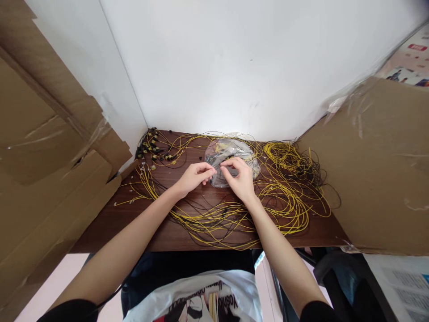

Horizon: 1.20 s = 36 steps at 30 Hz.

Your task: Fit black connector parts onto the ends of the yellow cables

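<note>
My left hand (197, 175) is closed in a pinch, with thumb and forefinger pressed together at something tiny and pale that I cannot make out. Close by on its right, my right hand (239, 175) also pinches, palm down; what sits between its fingertips is too small to tell. Both hands hover over the near side of a clear plastic bag (219, 180) containing small parts. Thin black wires cross behind the fingers. Below the wrists, a loose bundle of yellow and black wires (214, 220) sweeps across the brown table (134, 230).
At the back left lies a pile of small black and yellow connectors (154, 145). Tangled coils of yellow wire (284, 156) fill the right side. Cardboard panels (50, 179) wall in the left, with another cardboard panel (372, 170) on the right. A white wall (228, 67) stands behind.
</note>
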Each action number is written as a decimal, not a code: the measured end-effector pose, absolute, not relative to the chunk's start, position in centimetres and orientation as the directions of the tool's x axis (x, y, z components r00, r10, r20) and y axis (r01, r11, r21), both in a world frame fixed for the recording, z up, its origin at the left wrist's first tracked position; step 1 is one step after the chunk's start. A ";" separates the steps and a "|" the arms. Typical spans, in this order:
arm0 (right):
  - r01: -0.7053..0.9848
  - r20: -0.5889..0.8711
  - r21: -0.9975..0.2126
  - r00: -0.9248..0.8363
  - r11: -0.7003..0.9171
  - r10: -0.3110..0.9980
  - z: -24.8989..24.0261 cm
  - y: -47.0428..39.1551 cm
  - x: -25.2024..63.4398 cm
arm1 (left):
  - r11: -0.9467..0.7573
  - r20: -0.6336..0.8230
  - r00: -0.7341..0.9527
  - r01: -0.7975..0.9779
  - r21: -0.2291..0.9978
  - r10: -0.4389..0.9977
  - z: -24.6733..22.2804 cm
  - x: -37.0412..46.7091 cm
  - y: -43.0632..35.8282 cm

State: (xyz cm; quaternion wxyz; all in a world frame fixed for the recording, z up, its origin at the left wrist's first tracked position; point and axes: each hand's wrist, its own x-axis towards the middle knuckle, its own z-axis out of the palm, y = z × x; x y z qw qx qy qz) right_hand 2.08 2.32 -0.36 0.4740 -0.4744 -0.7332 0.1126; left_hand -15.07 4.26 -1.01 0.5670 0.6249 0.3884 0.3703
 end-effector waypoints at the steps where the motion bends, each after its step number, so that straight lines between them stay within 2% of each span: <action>1: 0.587 0.588 -0.610 -0.115 0.532 0.801 -0.4 2.3 2.1 | -0.056 0.024 0.426 0.064 0.996 0.905 -1.0 -15.1 4.3; 7: 0.571 0.587 -0.588 -0.185 0.572 0.788 -0.5 2.3 1.9 | -0.064 0.031 0.428 0.063 0.996 0.903 -0.9 -15.1 4.2; 15: 0.562 0.587 -0.594 -0.185 0.575 0.788 -0.5 2.3 1.9 | -0.069 0.036 0.430 0.063 0.996 0.902 -1.1 -15.2 4.2; 25: 0.598 0.577 -0.631 -0.065 0.495 0.814 -0.6 2.4 2.2 | -0.053 0.018 0.430 0.068 0.996 0.903 -1.0 -15.1 4.3; 36: 0.573 0.611 -0.547 -0.225 0.610 0.759 -0.7 2.5 2.1 | -0.051 0.028 0.427 0.043 0.998 0.904 -1.0 -15.1 4.2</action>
